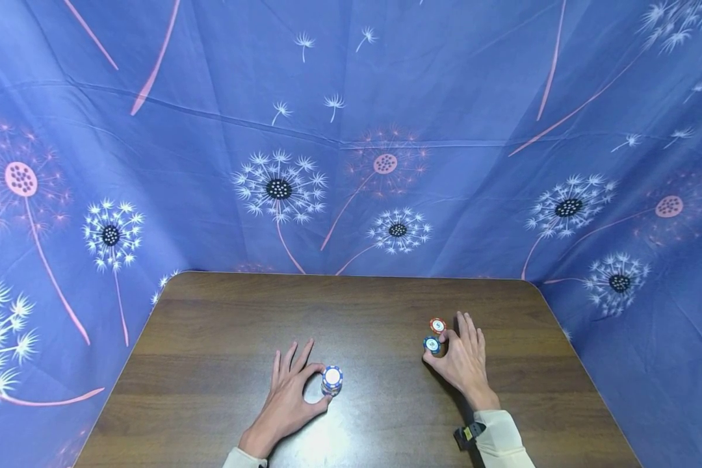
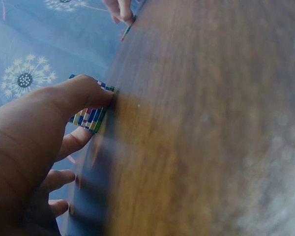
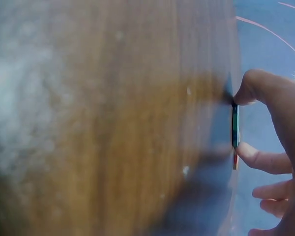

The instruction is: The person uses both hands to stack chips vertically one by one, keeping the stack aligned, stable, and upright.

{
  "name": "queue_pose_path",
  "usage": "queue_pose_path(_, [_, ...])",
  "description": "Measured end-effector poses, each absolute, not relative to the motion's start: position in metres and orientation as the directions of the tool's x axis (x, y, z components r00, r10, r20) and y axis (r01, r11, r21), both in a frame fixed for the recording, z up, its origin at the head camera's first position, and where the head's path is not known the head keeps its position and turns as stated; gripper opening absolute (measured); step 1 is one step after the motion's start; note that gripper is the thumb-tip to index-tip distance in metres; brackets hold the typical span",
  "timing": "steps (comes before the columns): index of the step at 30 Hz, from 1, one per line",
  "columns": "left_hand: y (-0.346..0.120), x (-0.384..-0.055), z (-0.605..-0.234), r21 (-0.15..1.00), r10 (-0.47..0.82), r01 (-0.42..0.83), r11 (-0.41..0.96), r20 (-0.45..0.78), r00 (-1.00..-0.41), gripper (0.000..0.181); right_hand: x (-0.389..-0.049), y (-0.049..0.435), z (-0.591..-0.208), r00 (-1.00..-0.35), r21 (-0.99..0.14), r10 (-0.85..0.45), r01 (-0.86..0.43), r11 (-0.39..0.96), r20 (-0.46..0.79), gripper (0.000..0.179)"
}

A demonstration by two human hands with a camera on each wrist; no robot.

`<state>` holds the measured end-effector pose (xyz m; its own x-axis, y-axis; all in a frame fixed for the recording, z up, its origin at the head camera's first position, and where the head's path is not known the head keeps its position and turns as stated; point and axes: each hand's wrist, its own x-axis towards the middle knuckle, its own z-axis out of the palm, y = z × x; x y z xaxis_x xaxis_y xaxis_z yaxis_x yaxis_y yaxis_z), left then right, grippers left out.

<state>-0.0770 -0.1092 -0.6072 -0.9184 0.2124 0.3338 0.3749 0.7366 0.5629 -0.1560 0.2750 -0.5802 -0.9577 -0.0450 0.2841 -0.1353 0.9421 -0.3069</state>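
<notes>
A stack of several poker chips (image 1: 332,378), topped by a blue-and-white one, stands left of the table's middle. My left hand (image 1: 289,400) pinches it between thumb and index finger, the other fingers spread out. In the left wrist view the chips' coloured edges (image 2: 88,119) show between thumb and finger. Farther right, my right hand (image 1: 463,364) pinches a single blue poker chip (image 1: 431,344) at its rim. That chip (image 3: 235,125) lies about flat at the tabletop in the right wrist view. Just beyond it lies a red poker chip (image 1: 437,325), close to the index finger.
Both hands work over a brown wooden table (image 1: 257,312) with rounded far corners. Blue cloth (image 1: 339,78) with a dandelion print hangs behind it and along both sides. A dark strap (image 1: 469,434) sits on the right wrist over a pale sleeve.
</notes>
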Motion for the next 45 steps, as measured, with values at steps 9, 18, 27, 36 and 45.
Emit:
queue_pose_path(9, [-0.109, -0.076, -0.607, 0.563, 0.21, 0.375, 0.737, 0.337, -0.918, 0.043, -0.146, 0.278, -0.579, -0.956, -0.308, -0.058, -0.149, 0.94, 0.287, 0.035])
queue_pose_path(18, [-0.109, -0.076, -0.608, 0.56, 0.211, 0.384, 0.734, 0.349, -0.913, 0.043, -0.136, 0.277, -0.574, -0.962, -0.318, -0.084, -0.167, 0.933, 0.258, 0.033])
queue_pose_path(27, [-0.109, -0.077, -0.608, 0.564, 0.215, 0.378, 0.734, 0.334, -0.918, 0.043, -0.129, 0.266, -0.575, -0.939, -0.317, -0.131, -0.235, 0.919, 0.317, 0.033])
queue_pose_path(36, [-0.109, -0.077, -0.608, 0.557, 0.213, 0.384, 0.736, 0.349, -0.913, 0.044, -0.125, 0.249, -0.571, -0.92, -0.302, -0.198, -0.306, 0.903, 0.338, 0.034])
queue_pose_path(45, [-0.109, -0.077, -0.608, 0.554, 0.211, 0.39, 0.736, 0.359, -0.909, 0.044, -0.125, 0.227, -0.571, -0.875, -0.289, -0.288, -0.413, 0.864, 0.39, 0.037])
